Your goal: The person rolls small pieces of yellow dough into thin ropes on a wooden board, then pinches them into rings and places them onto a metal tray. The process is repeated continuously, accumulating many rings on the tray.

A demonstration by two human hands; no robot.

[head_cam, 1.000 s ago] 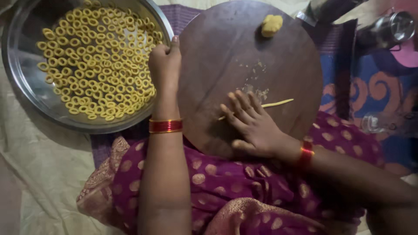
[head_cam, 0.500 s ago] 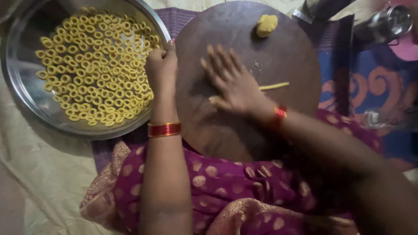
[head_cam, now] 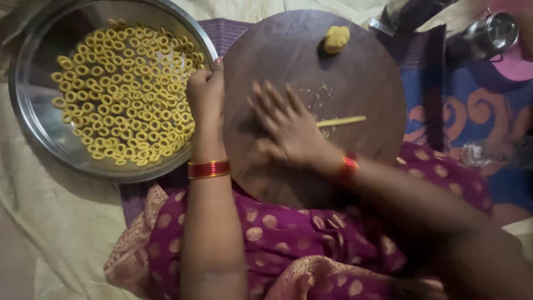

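My right hand (head_cam: 286,125) lies flat, fingers spread, on a round dark wooden board (head_cam: 355,72), pressing on a thin yellow dough strand (head_cam: 341,121) whose end sticks out to the right of the palm. My left hand (head_cam: 205,94) is curled in a fist at the board's left edge; whether anything is inside it is hidden. A small yellow dough lump (head_cam: 337,39) rests near the board's far edge. Both wrists wear red bangles.
A large steel plate (head_cam: 39,128) at the left holds several small yellow dough rings (head_cam: 122,94). A steel cup (head_cam: 488,33) stands at the top right on a blue patterned cloth (head_cam: 472,111). My lap in a magenta dotted garment (head_cam: 288,244) fills the foreground.
My right hand has slid away from me and leftward across the board, rolling the dough strand beneath it. The left hand has stayed at the board's edge.
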